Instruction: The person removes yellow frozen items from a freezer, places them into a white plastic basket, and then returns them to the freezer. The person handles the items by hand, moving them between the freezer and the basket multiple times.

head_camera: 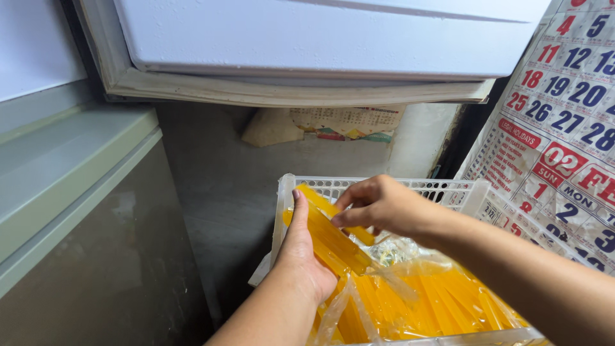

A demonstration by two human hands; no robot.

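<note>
Left hand (301,253) cupping yellow sticks (333,240), right hand (378,205) pinching them, over white basket (285,198)

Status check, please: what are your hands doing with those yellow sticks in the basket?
Left hand cradles a bundle of yellow sticks. Right hand pinches the bundle's top. More sticks in a clear bag inside the white basket. Nothing blocking.

Both bare forearms reach forward from the lower edge of the view. The left hand (301,253) stands on edge, palm turned rightward, fingers straight and together. The right hand (378,205) arches over, fingertips pinched downward toward the left.
</note>
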